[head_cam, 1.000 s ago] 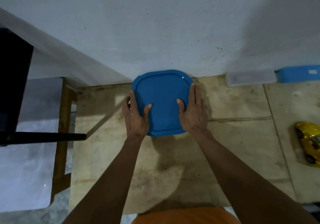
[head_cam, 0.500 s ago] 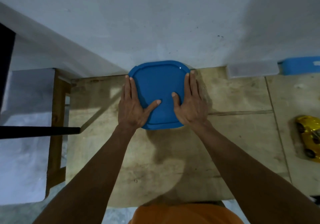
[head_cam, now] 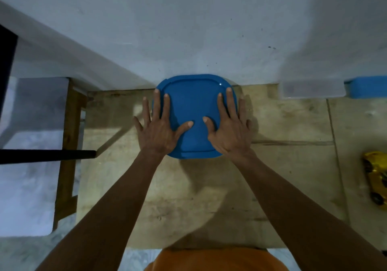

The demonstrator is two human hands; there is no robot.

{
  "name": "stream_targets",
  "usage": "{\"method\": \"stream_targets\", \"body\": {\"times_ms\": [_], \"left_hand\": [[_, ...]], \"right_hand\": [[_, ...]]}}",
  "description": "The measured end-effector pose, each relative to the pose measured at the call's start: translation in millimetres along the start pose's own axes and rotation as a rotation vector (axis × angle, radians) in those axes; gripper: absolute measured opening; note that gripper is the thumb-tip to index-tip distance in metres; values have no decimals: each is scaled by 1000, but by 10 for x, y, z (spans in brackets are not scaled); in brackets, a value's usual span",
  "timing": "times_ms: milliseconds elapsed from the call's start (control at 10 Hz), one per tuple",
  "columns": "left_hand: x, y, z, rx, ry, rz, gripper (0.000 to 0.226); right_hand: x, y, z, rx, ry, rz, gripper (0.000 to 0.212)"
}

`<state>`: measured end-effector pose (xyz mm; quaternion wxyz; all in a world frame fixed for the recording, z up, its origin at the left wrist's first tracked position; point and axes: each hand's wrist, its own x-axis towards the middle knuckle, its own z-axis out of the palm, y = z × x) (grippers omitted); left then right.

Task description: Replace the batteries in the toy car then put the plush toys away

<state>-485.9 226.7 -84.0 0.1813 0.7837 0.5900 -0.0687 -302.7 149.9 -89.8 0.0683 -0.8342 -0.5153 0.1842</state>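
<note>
Tabletop: flat hands atop lid

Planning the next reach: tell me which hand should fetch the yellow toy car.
Right. The right hand lies flat on the blue lid, on the side nearer the yellow toy car at the table's right edge. The left hand would probably have to cross over.
</note>
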Motion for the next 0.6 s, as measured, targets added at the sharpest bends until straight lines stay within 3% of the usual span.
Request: {"method": "stream_targets", "body": {"times_ms": [200, 300, 400, 500, 600], "left_hand": [[-31, 163, -171, 86, -70, -70, 106], [-156, 357, -245, 112, 33, -91, 81], [-431, 499, -202, 32, 154, -75, 61], [-803, 427, -78, -102, 266, -36, 56], [-1374, 193, 105, -264, 396, 2, 56]], "right_hand": [[21, -73, -152, -21, -78, 18, 72], [-54, -168, -268, -82, 3, 13, 54], [-286, -212, -288, 30, 116, 4, 44], [-744, -103, -201, 195, 249, -44, 46], [-1502, 112, -60, 335, 220, -1, 46]]}}
